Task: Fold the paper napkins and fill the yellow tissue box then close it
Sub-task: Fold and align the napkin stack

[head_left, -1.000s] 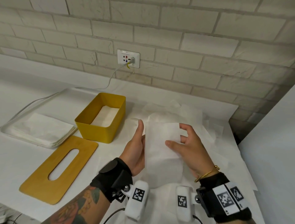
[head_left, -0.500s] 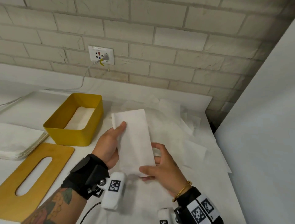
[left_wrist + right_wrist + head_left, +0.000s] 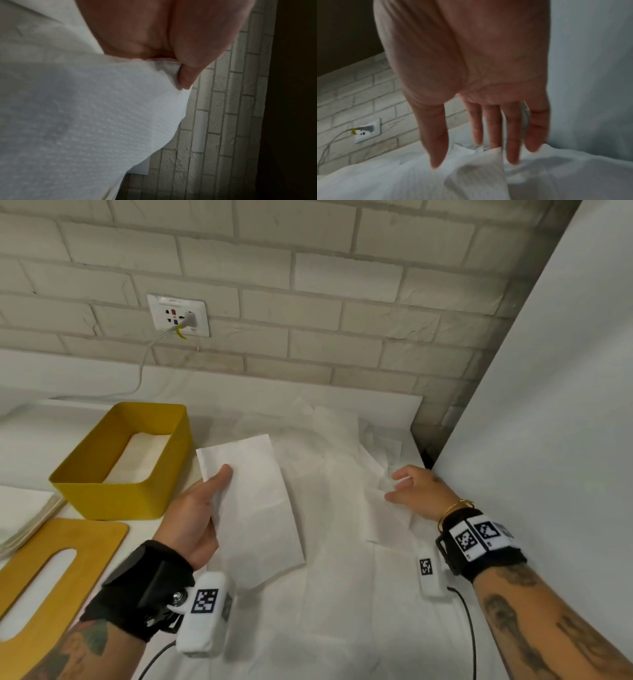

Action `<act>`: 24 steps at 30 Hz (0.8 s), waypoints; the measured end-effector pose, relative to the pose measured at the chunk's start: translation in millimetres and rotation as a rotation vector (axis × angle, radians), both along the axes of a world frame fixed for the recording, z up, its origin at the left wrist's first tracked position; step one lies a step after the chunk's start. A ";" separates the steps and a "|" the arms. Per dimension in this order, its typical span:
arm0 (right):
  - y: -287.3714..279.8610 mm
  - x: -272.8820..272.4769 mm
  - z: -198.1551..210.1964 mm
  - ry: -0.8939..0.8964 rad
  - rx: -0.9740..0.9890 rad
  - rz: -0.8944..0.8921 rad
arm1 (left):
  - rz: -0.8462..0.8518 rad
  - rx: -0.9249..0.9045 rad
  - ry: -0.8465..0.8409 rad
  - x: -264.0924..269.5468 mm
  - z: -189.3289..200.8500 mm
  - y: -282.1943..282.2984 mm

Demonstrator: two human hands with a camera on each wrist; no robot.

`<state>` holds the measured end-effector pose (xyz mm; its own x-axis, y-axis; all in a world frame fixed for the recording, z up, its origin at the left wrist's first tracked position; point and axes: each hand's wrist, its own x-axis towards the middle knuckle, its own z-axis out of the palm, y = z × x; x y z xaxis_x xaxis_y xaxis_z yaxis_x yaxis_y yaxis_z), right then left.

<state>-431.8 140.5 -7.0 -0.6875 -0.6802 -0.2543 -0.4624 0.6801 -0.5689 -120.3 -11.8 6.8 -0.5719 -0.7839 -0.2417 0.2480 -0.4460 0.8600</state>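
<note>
One flat, narrow folded napkin (image 3: pixel 253 508) pinched in left grip (image 3: pixel 195 515); right grip (image 3: pixel 419 491) spread.

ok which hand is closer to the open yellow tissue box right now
Left. The left hand, holding a folded white paper napkin, is right beside the open yellow tissue box. The right hand reaches over loose napkins far across the table, near the white panel.

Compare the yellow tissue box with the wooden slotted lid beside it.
The yellow tissue box stands upright and open-topped, with white napkins inside; the flat wooden slotted lid lies off it on the table. The box is bright yellow with walls; the lid is a duller tan board with an oval slot. Both have rounded corners.
</note>
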 end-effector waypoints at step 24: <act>-3.5 95.9 123.4 -0.311 -0.464 0.617 | -0.136 -0.130 -0.051 -26.0 21.4 19.8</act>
